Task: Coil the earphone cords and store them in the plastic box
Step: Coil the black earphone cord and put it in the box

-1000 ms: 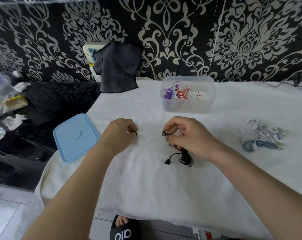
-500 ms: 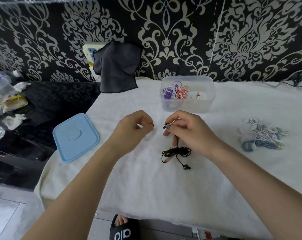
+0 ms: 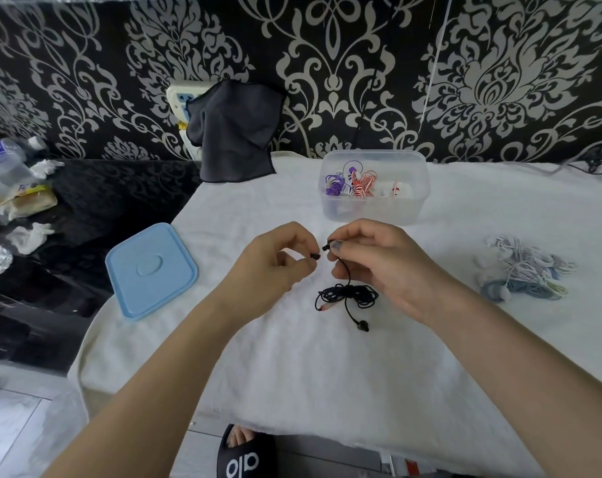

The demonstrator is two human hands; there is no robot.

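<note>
Our right fingers (image 3: 353, 241) are pinching one black earbud (image 3: 325, 247) while our left hand (image 3: 275, 267) is pinching a small black piece (image 3: 314, 256) just beside it. The black cord (image 3: 347, 295) is dangling bundled below, near the plastic box (image 3: 373, 186). We are risking the loose bundle slipping apart and tangling as we handle the ends. The only readable writing is "alo" on the slipper (image 3: 244, 460).
</note>
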